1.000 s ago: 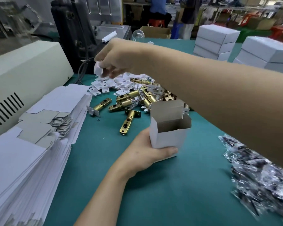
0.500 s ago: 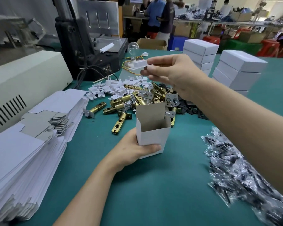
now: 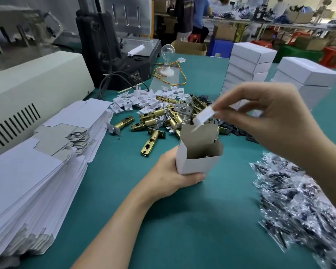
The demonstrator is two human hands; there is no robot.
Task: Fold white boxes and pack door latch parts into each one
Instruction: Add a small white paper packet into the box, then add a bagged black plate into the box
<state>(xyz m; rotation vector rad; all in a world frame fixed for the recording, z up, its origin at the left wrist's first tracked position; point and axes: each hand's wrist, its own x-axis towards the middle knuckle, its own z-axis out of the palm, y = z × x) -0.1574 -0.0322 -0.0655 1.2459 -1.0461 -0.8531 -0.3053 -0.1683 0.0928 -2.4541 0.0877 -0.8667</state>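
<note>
Left grip (image 3: 175, 177): fingers and thumb curled round the lower half of the open white box (image 3: 198, 162). The box is upright on the green desk (image 3: 182, 220), top flaps standing up, grey card showing inside. Something dark sits low inside the box; cannot tell what.

Right grip (image 3: 270, 117): narrow, thumb and forefinger pinching one small white plastic piece (image 3: 204, 117). The piece is tilted, its lower end just above the box's back flap, not yet inside. Its outline is blurred.

Around the box:
- Just behind it, a loose pile of brass latches (image 3: 155, 117), some touching each other, one lying apart on the near side of the pile.
- Behind the latches, a scatter of white plastic pieces (image 3: 144, 100).
- Behind and right of the box, small black parts (image 3: 233, 129), partly hidden by my right grip.
- Well left of the box, a tall slanted stack of flat box blanks (image 3: 37, 171), with a beige machine (image 3: 33, 88) beyond it.
- Right of the box, a heap of clear bags (image 3: 303, 206) with dark contents; too small to identify.
- Far behind and right of the box, two stacks of closed white boxes (image 3: 248, 61).
- Far behind the box, a bare light bulb (image 3: 167, 53) on a white base.
</note>
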